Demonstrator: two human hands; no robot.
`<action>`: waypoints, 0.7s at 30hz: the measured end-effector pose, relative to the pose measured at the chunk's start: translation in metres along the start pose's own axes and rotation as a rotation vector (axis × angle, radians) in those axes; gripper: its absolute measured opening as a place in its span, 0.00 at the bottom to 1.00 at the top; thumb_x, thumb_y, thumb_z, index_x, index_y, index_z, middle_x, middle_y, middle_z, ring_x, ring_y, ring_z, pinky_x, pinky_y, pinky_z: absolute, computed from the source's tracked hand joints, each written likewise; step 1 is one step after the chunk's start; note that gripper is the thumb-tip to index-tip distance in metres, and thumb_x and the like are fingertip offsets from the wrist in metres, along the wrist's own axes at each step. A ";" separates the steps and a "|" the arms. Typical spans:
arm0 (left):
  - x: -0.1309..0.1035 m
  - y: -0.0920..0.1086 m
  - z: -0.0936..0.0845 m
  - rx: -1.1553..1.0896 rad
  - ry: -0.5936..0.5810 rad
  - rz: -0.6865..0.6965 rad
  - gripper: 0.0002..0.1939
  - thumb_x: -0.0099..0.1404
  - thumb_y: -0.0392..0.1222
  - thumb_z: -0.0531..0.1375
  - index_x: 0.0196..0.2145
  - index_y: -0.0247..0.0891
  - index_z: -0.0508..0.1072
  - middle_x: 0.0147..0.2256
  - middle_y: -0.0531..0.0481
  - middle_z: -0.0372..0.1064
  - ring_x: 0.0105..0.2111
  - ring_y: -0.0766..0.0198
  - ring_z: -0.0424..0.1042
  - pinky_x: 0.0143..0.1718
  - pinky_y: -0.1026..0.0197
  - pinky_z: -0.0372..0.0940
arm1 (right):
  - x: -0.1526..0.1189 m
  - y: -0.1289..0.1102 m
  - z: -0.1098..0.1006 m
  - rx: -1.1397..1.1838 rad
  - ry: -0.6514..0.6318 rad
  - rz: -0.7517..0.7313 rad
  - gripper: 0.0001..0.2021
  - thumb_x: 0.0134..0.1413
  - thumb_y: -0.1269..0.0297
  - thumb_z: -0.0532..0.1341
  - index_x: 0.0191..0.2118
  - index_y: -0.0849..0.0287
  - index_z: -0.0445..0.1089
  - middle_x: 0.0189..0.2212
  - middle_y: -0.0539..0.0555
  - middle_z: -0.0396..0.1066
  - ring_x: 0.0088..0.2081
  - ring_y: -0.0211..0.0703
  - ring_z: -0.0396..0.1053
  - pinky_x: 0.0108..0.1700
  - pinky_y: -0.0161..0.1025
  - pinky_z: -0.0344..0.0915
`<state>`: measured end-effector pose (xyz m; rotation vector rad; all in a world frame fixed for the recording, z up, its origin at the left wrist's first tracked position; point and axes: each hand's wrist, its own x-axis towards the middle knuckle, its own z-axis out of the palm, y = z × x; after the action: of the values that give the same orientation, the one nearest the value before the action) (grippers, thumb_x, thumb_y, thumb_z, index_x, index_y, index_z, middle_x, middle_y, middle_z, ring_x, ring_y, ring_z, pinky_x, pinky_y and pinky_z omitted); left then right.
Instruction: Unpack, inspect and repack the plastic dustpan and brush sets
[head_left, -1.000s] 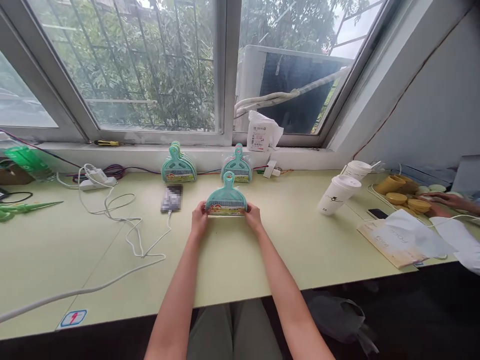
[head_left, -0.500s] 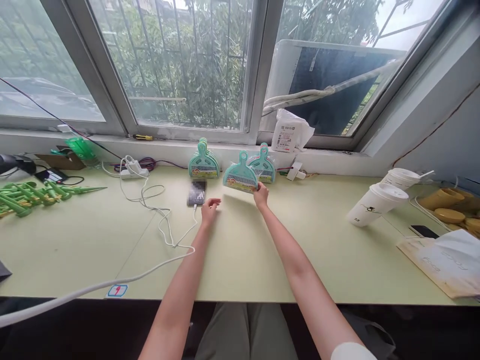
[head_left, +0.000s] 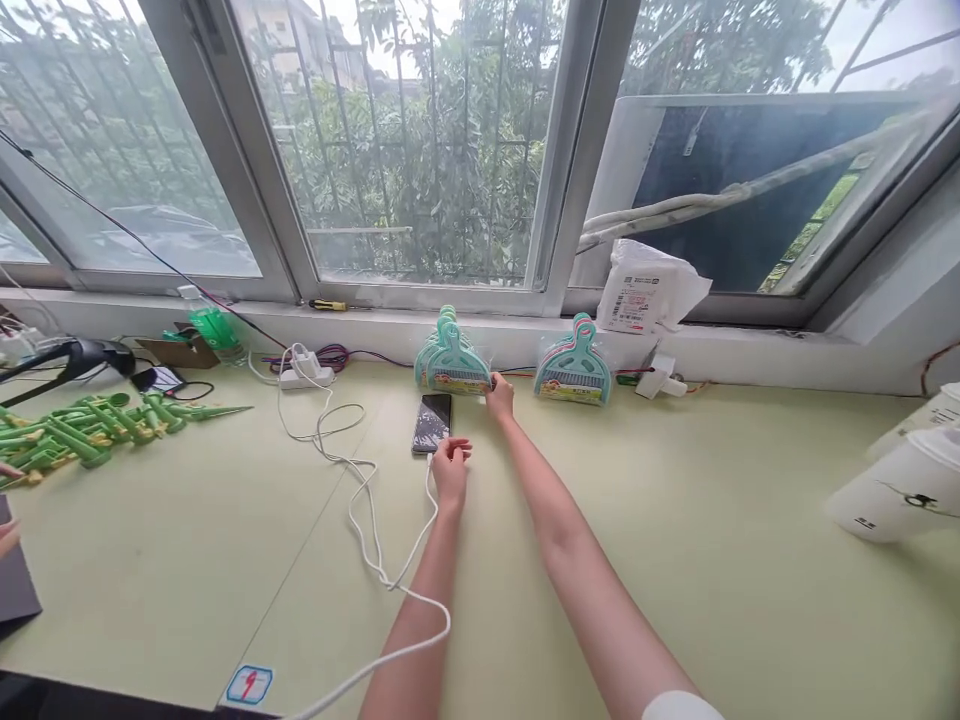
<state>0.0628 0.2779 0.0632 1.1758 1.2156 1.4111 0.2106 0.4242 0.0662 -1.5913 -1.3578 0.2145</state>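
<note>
Right now, your right hand (head_left: 499,396) has its grip on the near right corner of a green dustpan (head_left: 459,370), fingers closed at the edge while the pan stands with its handle up. The pan is at the far side of the surface (head_left: 675,560), just in front of the left stack (head_left: 424,362) and overlapping it in view; whether the two touch, you cannot tell from here. The step in hand looks like lining this pan up with that group. The right stack (head_left: 574,372) stands apart, a little to the right along the wall. Your left hand (head_left: 451,470) is released, its fingers loosely bent over the near end of the phone (head_left: 432,424), beside the plug of the white cable (head_left: 367,480); contact with the phone is hard to judge. From this position, the next move calls for a square, upright pan and gentle pressure toward the wall, then an easy loosening of the fingers once it bears its own weight. A hard push could tip or spread the pans behind it. Mind the cable too: it loops across your left forearm, so a quick pull back could drag the phone.
</note>
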 end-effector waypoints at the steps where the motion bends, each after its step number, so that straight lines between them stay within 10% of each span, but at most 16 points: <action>1: 0.000 0.000 0.000 0.005 -0.003 -0.003 0.11 0.56 0.34 0.49 0.31 0.36 0.70 0.31 0.46 0.72 0.31 0.64 0.71 0.36 0.60 0.65 | 0.002 0.000 0.005 -0.002 -0.001 -0.015 0.08 0.49 0.66 0.56 0.36 0.57 0.68 0.31 0.55 0.74 0.31 0.44 0.66 0.36 0.35 0.56; 21: -0.006 0.007 0.001 0.058 -0.068 -0.011 0.11 0.56 0.33 0.49 0.30 0.38 0.71 0.31 0.47 0.73 0.29 0.65 0.70 0.32 0.62 0.64 | -0.005 -0.024 0.046 -0.122 0.156 0.006 0.14 0.57 0.63 0.53 0.48 0.59 0.56 0.46 0.62 0.60 0.45 0.50 0.62 0.41 0.43 0.62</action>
<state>0.0639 0.2710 0.0696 1.2453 1.2207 1.3247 0.1624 0.4424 0.0596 -1.6764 -1.2654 0.0107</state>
